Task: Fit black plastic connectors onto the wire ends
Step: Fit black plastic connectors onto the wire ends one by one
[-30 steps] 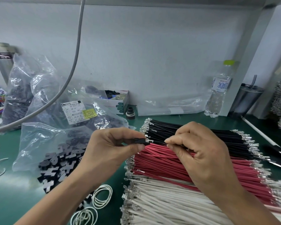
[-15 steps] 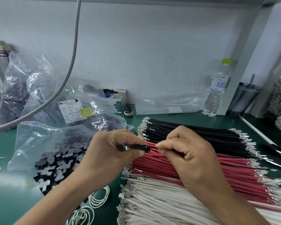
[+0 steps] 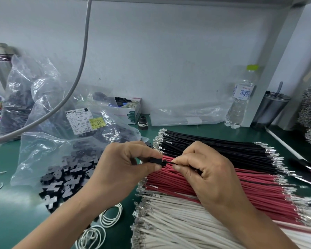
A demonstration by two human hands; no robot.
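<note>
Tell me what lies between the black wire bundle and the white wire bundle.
The red wires lie between the black wires and white wires, head view.

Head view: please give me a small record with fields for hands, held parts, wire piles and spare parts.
left hand: left hand pinches small black plastic connector
right hand: right hand pinches thin black wire at the connector
wire piles: black wires, red wires, white wires, side by side on green mat
spare parts: black connectors spilling from clear plastic bag
</note>
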